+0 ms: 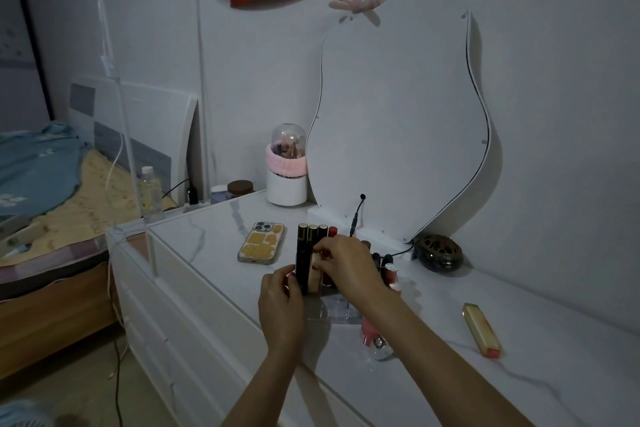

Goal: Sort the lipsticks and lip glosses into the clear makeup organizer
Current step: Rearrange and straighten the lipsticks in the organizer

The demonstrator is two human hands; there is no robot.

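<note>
Clear makeup organizer (pixel 332 310) standing near the desk's (pixel 214 274) front edge, tall lipstick tubes (pixel 306 253) upright in its left cells. Right hand (pixel 346 262), fingers pinched on a pale tube (pixel 316 276) among them; left hand (pixel 281 295), fingers closed against the black tube's base. A gold lipstick (pixel 482 329) lies well apart on open surface to the right; a phone (pixel 261 243) lies to the left.
</note>
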